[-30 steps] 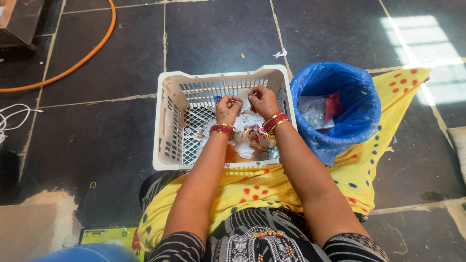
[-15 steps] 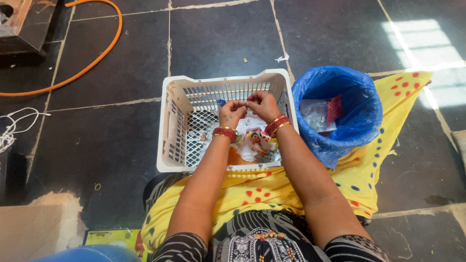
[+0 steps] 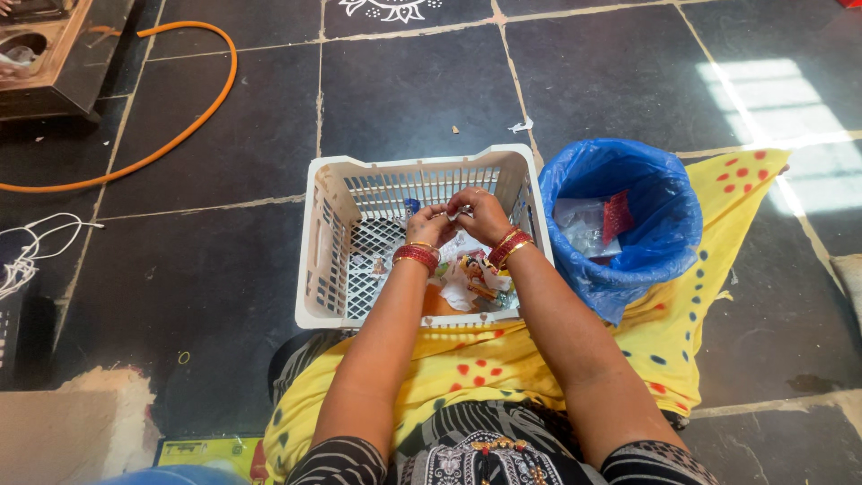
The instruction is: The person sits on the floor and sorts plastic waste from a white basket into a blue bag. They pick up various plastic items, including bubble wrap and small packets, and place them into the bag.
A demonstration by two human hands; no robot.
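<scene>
Both hands meet over the white crate point(image 3: 328, 242): left hand point(image 3: 429, 226) and right hand point(image 3: 483, 216), fingers pinched together on a small white scrap point(image 3: 460, 213), mid-crate, clear of its walls. Blue bag point(image 3: 664, 224) sits just right; open dark floor point(image 3: 206, 269) left; papers point(image 3: 467, 278) beneath.

You sit on a dark tiled floor point(image 3: 224, 296). On it, mid-frame, rests a white slatted crate point(image 3: 328, 251); just right, a blue-lined bin point(image 3: 660, 229). An orange hose point(image 3: 193, 126) curves at the upper left, a white cord point(image 3: 36, 247) lies at the left edge.
</scene>
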